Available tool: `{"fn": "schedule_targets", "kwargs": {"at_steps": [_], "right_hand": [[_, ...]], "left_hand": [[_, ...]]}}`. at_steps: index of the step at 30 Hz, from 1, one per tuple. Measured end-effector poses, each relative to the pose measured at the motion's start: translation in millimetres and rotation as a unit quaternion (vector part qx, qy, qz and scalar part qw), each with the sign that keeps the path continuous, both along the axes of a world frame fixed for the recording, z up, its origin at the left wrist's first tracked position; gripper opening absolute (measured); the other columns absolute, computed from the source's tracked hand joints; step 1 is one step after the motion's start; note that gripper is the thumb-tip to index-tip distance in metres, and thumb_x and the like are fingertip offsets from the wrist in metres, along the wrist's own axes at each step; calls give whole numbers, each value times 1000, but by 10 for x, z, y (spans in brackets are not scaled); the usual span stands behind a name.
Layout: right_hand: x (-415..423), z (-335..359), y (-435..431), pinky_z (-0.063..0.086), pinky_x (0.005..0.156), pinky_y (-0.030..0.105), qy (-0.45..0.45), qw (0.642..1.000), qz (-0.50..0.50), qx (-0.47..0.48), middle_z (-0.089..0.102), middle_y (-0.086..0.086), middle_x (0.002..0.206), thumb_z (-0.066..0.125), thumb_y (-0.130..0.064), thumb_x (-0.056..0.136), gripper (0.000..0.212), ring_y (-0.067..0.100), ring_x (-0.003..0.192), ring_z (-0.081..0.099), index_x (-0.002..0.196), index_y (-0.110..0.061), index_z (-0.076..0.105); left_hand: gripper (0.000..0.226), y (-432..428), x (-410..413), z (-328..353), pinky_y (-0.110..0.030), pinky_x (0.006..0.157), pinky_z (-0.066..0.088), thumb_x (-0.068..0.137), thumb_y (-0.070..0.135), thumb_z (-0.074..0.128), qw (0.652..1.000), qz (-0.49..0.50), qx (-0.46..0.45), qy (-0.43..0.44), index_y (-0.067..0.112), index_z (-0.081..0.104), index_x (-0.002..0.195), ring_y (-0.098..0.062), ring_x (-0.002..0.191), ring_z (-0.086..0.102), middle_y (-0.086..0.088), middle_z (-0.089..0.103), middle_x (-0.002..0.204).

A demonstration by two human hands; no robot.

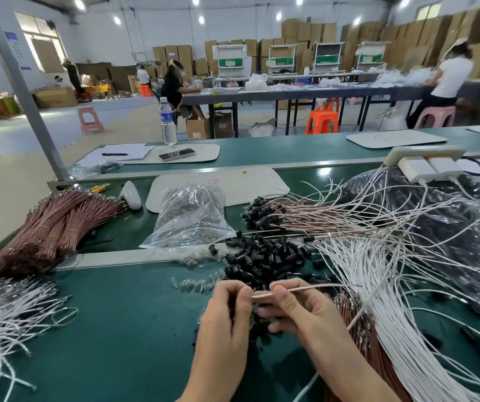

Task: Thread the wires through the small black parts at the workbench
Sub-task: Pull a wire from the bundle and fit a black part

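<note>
Pinching a light, floppy wire point(308, 288) close to its tip, where it likely bends least, the right hand point(296, 309) held it above the tabletop point(117, 329); the left hand point(227, 309) gripped its end, near the black parts point(264, 256).

pale pink wire point(305, 286): level, pointing left | small black parts point(264, 256): loose heap just behind it | white wires point(357, 274): fanned out, right

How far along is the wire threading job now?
Done: one bunch of capped wires lies farther back. In hand: the right hand and left hand pinch one wire. Left: many loose black parts and bare white wires wait. Probably early to midway.
</note>
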State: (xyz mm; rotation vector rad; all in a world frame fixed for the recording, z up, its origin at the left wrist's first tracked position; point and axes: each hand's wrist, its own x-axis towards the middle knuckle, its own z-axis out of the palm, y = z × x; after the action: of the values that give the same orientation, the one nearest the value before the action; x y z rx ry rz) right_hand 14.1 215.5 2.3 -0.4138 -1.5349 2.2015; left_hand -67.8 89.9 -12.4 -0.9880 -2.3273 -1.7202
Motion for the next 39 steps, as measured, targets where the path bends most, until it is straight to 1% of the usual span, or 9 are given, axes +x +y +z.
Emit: {"fn": "schedule_targets", "kwargs": {"at_steps": [10,18,21,23,25,27,32,36,39], "right_hand": [[171,645,143,59,63,22,74,972,-143,171,79,6,85,70,-41,75,19,22,75,76,88,-30,79],[-164,1499,798,58,57,21,114,922,-206,307,79,-2,88,62,-38,94,18,15,71,75,94,-22,71],[-477,1503,1382,64,67,29,-17,963,-187,193,78,12,95,62,-32,97,28,21,79,77,109,-7,66],[-527,1251,1619,64,66,29,-139,973,-144,110,75,21,98,63,-26,98,49,28,87,76,130,9,52],[-434,885,1666,61,59,26,-221,961,-121,115,76,19,94,59,-24,101,49,25,81,77,135,10,50],[-298,589,1634,58,56,23,-216,958,-129,140,78,12,86,54,-21,104,39,20,72,76,133,5,55],[-123,418,1455,58,54,24,-155,949,-207,179,77,10,87,46,-11,107,35,16,65,73,141,-10,49],[-102,561,1249,56,57,26,-134,937,-224,232,76,4,89,44,-14,107,28,18,70,74,133,-23,51],[-31,640,1151,53,53,24,-123,937,-227,237,76,2,87,45,-15,106,27,16,67,72,129,-29,49]], "left_hand": [[29,-238,-235,405,-13,56,48,86,48,57,954,110,252,-122,19,59,87,-6,56,54,5,61,62],[26,530,-520,1027,-17,50,45,101,40,49,950,3,276,-148,16,56,94,-4,56,48,11,55,64],[18,1059,-801,1145,-21,60,55,105,36,49,972,-13,179,-151,19,56,104,-9,66,56,4,61,85],[30,1290,-961,1080,-38,81,61,106,37,49,980,-16,58,-190,17,51,128,-14,79,63,1,62,99],[42,1331,-1070,926,-49,96,55,105,37,48,974,6,-34,-222,14,44,140,-22,97,66,-5,61,117],[33,1213,-1051,765,-50,99,52,105,36,48,978,14,-44,-201,18,47,133,-28,106,64,-6,61,122],[22,914,-659,643,-37,74,57,104,38,46,971,-87,-211,-73,22,61,106,-18,80,68,3,70,92],[42,974,-233,711,-25,54,53,105,42,47,879,-229,-416,-45,9,68,90,-16,56,65,-5,76,80],[47,1069,96,691,-17,40,43,105,39,50,842,-244,-478,-51,5,63,75,-10,33,53,0,63,47]]}}
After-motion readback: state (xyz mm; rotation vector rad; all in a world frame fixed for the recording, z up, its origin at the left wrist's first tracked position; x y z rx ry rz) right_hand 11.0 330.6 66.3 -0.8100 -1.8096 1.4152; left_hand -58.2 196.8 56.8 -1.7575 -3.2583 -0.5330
